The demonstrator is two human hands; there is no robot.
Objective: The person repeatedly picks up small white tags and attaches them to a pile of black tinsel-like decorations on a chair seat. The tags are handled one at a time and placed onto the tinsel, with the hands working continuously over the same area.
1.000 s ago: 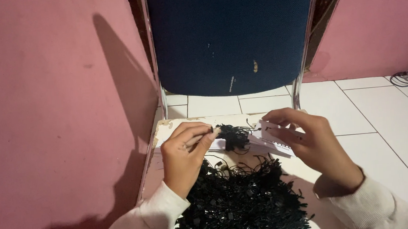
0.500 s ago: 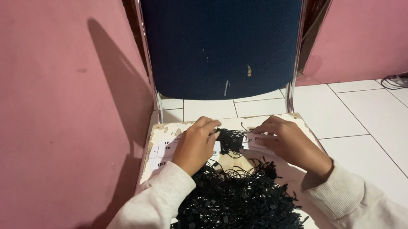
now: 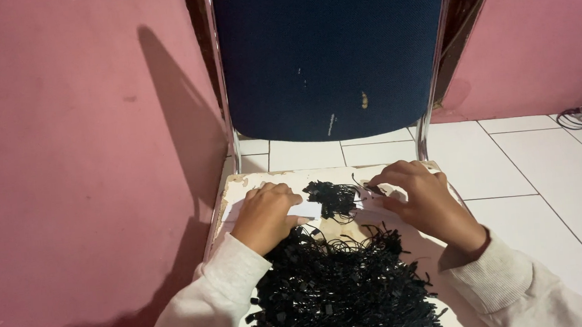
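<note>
The left hand (image 3: 265, 216) lies curled, knuckles up, fingertips pinning a white tag (image 3: 306, 210); the right hand (image 3: 424, 198) is bent over the tag's right part, pinching something I cannot make out; between them sits a small black bundle (image 3: 334, 198) of looped strings, on the worn chair seat (image 3: 237, 187); nearer lies a big black pile (image 3: 339, 291); loops could snag and drag the pile off the seat; beyond, a blue backrest (image 3: 330, 49), pink wall (image 3: 62, 154), white floor tiles (image 3: 533, 165).

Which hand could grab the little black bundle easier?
Probably the right hand: its fingers already touch the small black bundle. The left hand presses the white card beside it.
</note>
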